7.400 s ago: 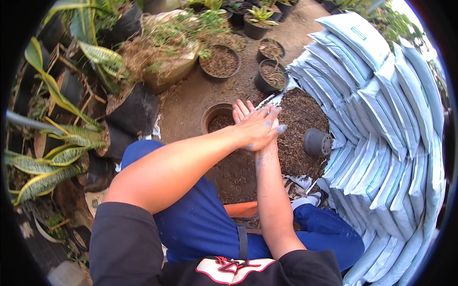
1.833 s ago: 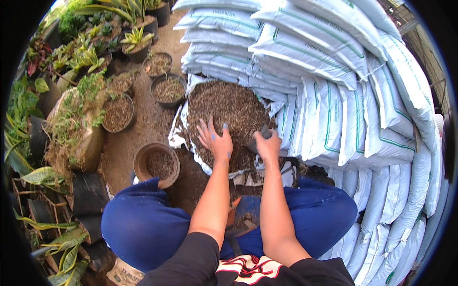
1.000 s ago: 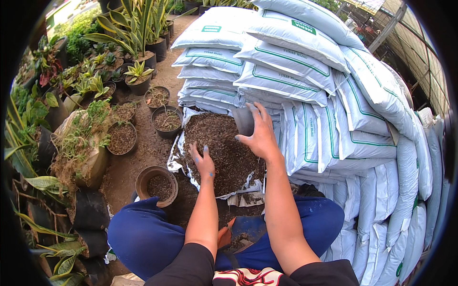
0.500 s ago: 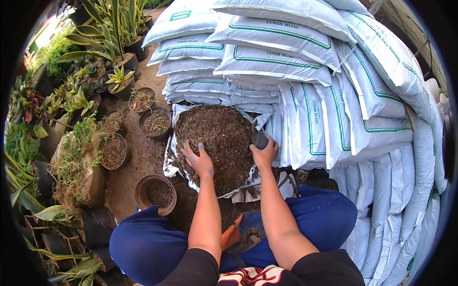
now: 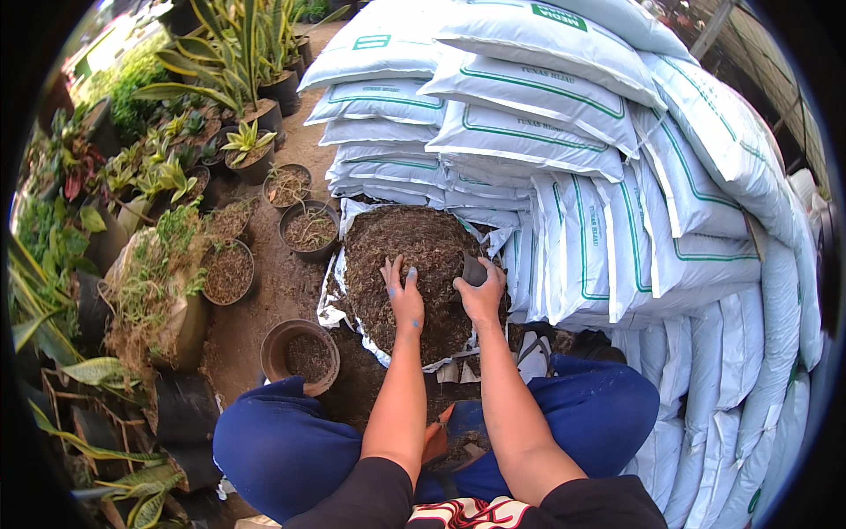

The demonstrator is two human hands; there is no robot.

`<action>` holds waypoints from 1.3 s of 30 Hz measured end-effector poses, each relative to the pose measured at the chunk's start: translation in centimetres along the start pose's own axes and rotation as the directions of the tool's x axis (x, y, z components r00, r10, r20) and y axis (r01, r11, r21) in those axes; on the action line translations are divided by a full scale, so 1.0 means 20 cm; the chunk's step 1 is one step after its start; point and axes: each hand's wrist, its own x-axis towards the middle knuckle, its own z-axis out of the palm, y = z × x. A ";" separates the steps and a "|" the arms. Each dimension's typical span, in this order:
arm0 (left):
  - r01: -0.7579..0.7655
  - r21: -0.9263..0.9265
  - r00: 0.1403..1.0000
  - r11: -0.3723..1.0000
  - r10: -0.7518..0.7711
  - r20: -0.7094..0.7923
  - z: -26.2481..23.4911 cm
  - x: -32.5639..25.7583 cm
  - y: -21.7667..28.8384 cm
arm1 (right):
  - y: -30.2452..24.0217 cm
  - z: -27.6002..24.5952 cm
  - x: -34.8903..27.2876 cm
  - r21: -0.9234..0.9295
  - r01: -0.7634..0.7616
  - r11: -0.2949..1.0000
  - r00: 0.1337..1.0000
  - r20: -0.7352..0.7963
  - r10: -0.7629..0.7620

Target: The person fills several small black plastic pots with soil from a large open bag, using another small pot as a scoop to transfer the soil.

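Between thumb and fingers of the right hand (image 5: 483, 301), clamped on it, sits the dark pot (image 5: 473, 271), long axis unclear; left of them, the left hand (image 5: 407, 309), thumb and fingers apart, meets soil (image 5: 388, 234).

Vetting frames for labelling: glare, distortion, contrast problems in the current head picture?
Head view, all: stacked white plastic sacks bend along the right rim; glare washes out the upper left; dark-grey plastic pot in right hand contrasts weakly with brown soil mound.
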 end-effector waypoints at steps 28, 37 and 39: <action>0.020 -0.026 1.000 0.999 -0.020 -0.015 -0.12 -0.11 0.01 | -0.55 -0.31 -0.04 -0.083 0.611 0.788 0.792 0.080 -0.606; 0.054 0.337 0.989 0.940 -0.005 -0.145 -0.08 -0.06 0.05 | 0.15 -0.12 0.05 -0.300 -0.143 0.943 0.966 -0.251 0.067; 0.043 0.369 0.998 0.928 -0.020 -0.064 -0.07 -0.04 0.04 | 0.14 -0.05 -0.04 -0.288 -0.194 0.938 0.948 -0.300 0.104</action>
